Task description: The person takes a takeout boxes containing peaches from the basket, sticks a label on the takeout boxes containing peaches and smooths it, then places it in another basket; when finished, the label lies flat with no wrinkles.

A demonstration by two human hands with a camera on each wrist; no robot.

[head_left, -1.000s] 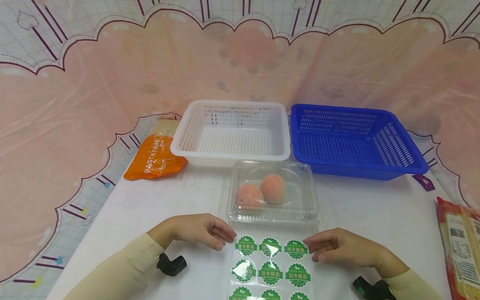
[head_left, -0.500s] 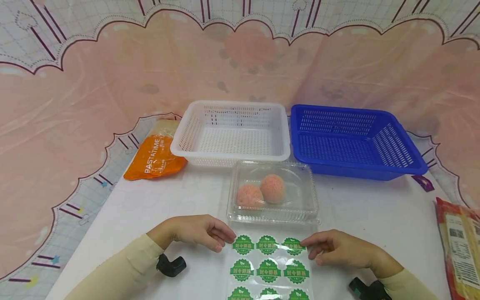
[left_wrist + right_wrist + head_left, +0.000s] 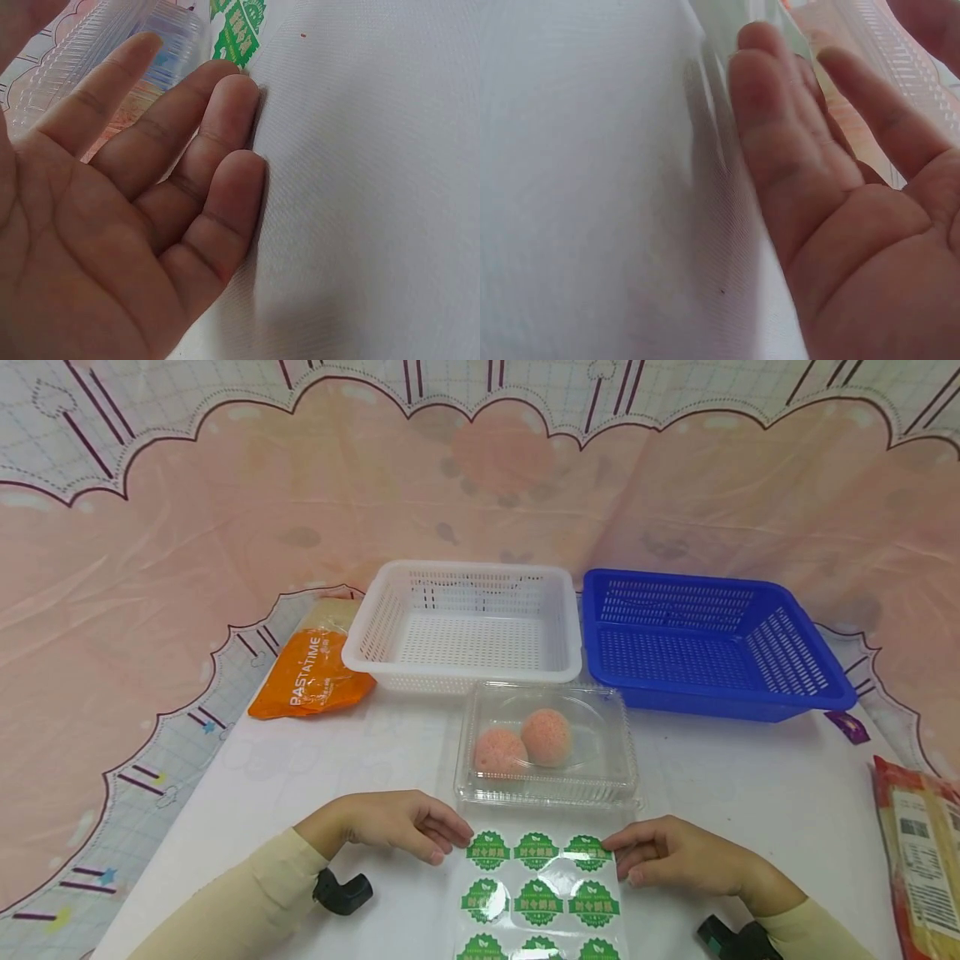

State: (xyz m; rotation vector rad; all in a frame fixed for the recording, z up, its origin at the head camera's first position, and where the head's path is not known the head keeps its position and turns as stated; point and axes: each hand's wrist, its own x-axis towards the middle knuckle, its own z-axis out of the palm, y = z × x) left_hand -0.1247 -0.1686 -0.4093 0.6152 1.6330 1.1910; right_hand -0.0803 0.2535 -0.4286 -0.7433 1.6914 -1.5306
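A clear sheet of round green stickers (image 3: 538,903) lies on the white table in front of me. My left hand (image 3: 397,823) rests at its left edge; in the left wrist view the fingers (image 3: 236,112) are loosely bent and hold nothing, their tips against the white cloth. At the sheet's right edge is my right hand (image 3: 686,858), its index fingertip over the upper right sticker. The right wrist view shows its fingers (image 3: 761,90) extended along the sheet's edge. Just beyond stands a lidded clear plastic box (image 3: 596,747) with two pink balls (image 3: 546,737) inside.
Behind the box are a white basket (image 3: 465,675) and a blue basket (image 3: 720,697). An orange PASTATIME bag (image 3: 315,672) leans by the white one. A red-and-yellow packet (image 3: 918,852) lies at the right edge, near a small purple wrapper (image 3: 847,725).
The sticker sheet has shifted slightly left and lies flatter, and the right hand has moved slightly left with it. The left hand has barely moved.
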